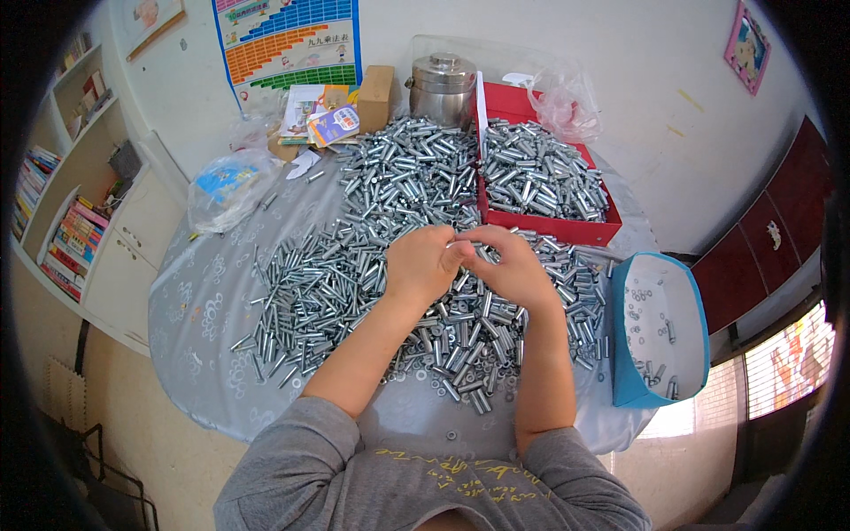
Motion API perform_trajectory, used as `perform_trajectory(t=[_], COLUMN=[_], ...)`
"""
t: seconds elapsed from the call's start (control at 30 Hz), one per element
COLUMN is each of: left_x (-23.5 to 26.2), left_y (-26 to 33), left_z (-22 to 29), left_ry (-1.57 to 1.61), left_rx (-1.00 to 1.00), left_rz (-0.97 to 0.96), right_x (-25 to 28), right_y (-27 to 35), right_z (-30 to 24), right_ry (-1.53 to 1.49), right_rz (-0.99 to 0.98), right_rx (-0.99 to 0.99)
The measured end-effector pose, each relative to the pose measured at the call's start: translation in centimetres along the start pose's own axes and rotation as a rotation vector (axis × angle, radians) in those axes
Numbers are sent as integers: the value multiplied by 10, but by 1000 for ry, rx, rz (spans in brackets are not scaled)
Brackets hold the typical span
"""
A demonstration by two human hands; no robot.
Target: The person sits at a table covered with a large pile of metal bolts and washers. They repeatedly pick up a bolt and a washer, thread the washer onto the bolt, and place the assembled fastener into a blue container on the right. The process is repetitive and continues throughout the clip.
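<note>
My left hand [418, 265] and my right hand [513, 267] meet above the middle of a heaped table. Fingers of both are curled in and pinched together at the tips. Whatever small piece sits between them is mostly covered by the fingers, so I cannot name it. Beneath and around them spread loose metal parts: slim bolts [305, 296] to the left, thicker short metal sleeves [460, 358] in front and to the right. Small washers or nuts [496, 379] lie along the near edge of the heap.
Behind my hands rises a pile of assembled-looking metal fasteners [407, 168]. A red box [549, 229] holds more of them. At the right stands a blue fabric bin [629, 376] with a few parts inside. A steel pot [443, 88], booklets [335, 126] and a plastic bag [232, 188] line the back.
</note>
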State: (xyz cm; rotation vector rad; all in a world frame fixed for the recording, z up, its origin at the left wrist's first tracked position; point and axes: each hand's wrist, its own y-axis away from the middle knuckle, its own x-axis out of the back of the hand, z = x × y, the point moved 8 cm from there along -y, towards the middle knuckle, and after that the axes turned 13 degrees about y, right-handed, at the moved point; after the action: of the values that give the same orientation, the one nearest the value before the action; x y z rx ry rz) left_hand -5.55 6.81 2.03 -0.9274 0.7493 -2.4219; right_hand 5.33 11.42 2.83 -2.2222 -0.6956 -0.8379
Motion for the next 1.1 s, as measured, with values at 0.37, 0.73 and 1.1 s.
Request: perform_trajectory(t=[0.37,0.73,1.1], left_x=[-4,-5,-9], left_y=[-1,-2,0], left_z=[-4,-3,-10], left_ry=[-72,-149,-170], left_rx=[34,30,70], left_rz=[-98,-89,-117], right_x=[-1,7,3], right_y=[-1,-2,-2], right_z=[0,-4,-3], right_ry=[101,164,119], right_rz=[-42,46,31], right_rx=[69,26,-4])
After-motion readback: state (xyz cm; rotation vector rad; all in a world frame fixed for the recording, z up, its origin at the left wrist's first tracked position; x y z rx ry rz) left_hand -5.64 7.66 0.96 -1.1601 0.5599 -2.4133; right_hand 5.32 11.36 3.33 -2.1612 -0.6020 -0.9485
